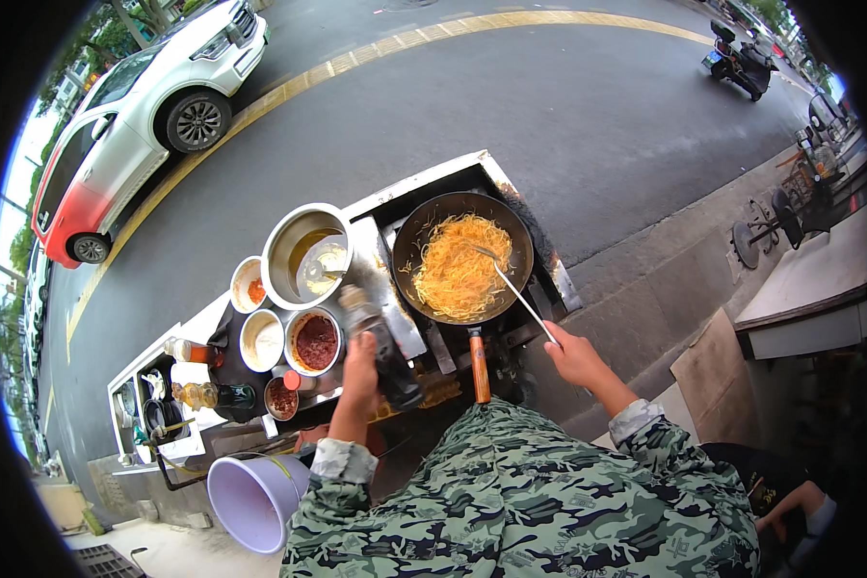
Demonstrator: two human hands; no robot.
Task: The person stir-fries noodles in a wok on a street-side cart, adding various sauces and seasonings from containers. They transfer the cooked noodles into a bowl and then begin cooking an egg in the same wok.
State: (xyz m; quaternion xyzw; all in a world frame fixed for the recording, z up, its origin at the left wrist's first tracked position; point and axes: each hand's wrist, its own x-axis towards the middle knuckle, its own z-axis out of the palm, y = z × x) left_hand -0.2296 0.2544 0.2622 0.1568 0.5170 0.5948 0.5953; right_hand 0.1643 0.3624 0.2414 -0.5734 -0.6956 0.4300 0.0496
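My left hand (pixel 361 372) grips a dark sauce bottle (pixel 390 357), tilted beside the stove, its neck towards the large metal bowl (pixel 278 267). In my right hand (pixel 578 357) is the long metal handle of a cooking ladle or spatula (pixel 522 298). Its head rests among the noodle-like yellow strands (pixel 459 267) in a dark wok (pixel 407 278). The wok's wooden handle (pixel 480 368) points towards me. The big bowl contains oily liquid, a smaller clear dish and a utensil. Below it stand a bowl of dark red paste (pixel 316 342) and a bowl of white seasoning (pixel 264 341).
Bottles (pixel 213 396) lie or stand left of the bowls. A lavender bucket (pixel 249 502) is below the cart. Across the road stands a white and red car (pixel 137 108); a scooter (pixel 743 61) is at upper right. Another person's arm (pixel 795 506) shows at lower right.
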